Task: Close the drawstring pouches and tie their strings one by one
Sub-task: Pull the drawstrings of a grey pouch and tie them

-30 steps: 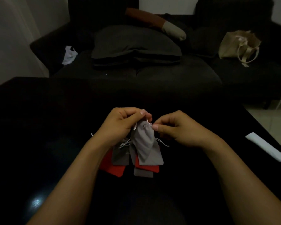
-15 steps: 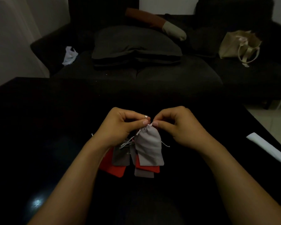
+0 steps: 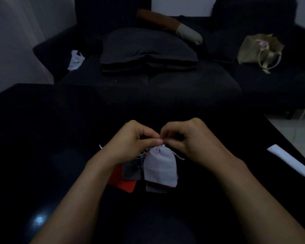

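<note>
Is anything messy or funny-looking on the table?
Nothing is broken or spilled. The only untidy bit is the pile of pouches under the hands: red and grey ones overlap crookedly instead of lying in a row. The grey pouch on top is cinched shut, both hands pinching its neck. A white strip lies apart, near the table's right edge.

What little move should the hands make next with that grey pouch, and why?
Probably cross the strings and pull a knot snug. The grey pouch already looks gathered at its neck, and both the left hand and right hand pinch the string ends just above it, with one loose string trailing to the side.
</note>
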### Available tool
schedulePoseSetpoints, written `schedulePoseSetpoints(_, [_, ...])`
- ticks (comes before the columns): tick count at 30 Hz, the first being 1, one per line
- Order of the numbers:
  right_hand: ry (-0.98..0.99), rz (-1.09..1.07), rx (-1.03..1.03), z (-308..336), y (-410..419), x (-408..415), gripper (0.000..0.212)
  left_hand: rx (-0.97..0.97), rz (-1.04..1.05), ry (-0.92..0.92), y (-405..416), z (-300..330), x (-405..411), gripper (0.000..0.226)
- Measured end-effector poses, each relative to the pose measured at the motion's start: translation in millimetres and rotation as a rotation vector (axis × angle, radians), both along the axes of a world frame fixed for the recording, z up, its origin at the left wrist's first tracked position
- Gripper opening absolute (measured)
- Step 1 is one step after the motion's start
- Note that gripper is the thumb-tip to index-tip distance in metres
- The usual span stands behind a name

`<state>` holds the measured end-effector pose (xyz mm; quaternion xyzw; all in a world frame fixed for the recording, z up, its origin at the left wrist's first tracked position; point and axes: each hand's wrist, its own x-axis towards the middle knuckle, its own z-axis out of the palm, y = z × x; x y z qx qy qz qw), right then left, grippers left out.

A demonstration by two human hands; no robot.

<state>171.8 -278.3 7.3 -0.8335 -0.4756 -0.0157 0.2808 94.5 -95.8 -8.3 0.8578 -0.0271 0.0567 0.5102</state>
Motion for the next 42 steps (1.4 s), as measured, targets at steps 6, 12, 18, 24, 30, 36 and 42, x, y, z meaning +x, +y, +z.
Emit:
schedulePoseSetpoints(6, [0.055, 0.021, -0.092, 2, 2, 1, 0.015, 0.026, -0.007, 0.037, 1, 1, 0, 0.010])
schedulePoseSetpoints(12, [0.142, -0.005, -0.011, 1, 0, 2, 0.016, -0.131, 0.024, -0.017, -3, 8, -1, 0.013])
schedulePoseSetpoints(18, [0.232, 0.022, 0.086, 6, -1, 1, 0.013, -0.440, 0.169, 0.000, -4, 14, -1, 0.029])
schedulePoseSetpoints(24, [0.474, -0.062, 0.126, 9, -9, 7, 0.023, -0.366, 0.299, -0.057, 0, 11, 2, 0.024])
schedulePoseSetpoints(30, [0.206, -0.063, 0.007, 20, -8, 0, 0.005, -0.131, 0.313, -0.076, -7, 4, 4, 0.024])
schedulePoseSetpoints(36, [0.019, -0.039, 0.071, 17, 0, -3, 0.006, -0.185, 0.024, 0.008, -12, 7, 0, 0.032])
schedulePoseSetpoints(42, [0.406, -0.059, 0.255, 11, -11, 9, 0.008, -0.330, 0.012, -0.068, -17, 15, -4, 0.037])
